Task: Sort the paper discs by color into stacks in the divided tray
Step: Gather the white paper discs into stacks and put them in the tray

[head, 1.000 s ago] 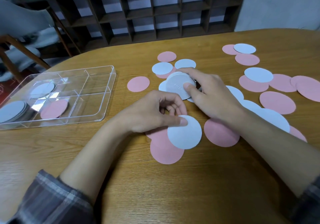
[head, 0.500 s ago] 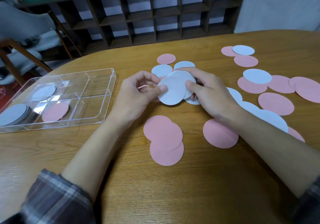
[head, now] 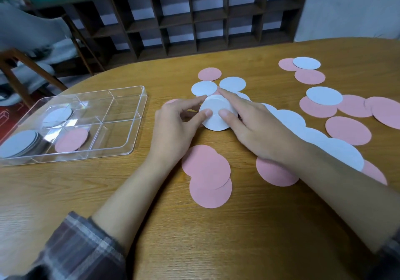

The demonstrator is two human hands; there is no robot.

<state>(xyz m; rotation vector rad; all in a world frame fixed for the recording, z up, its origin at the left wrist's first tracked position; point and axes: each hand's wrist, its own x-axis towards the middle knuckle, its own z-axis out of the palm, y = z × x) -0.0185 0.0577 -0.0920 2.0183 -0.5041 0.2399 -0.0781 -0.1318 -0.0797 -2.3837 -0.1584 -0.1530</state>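
Wooden table [head: 216,247] in front of me, oval edge. Clear divided tray [head: 138,121] sits flat on its left part. Everything else is loose paper discs, all right of the tray:
- two overlapping pink discs [head: 207,176] nearest it, one more pink [head: 275,173] further right
- white discs [head: 204,88] plus one pink [head: 209,74] right of its far corner
- mixed overlapping pink [head: 348,130] and white [head: 324,95] well to its right

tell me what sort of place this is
Likely a room in a home or a classroom: a rounded wooden table, a dark wooden cubby shelf behind it, and a wooden chair with cloth draped over it.
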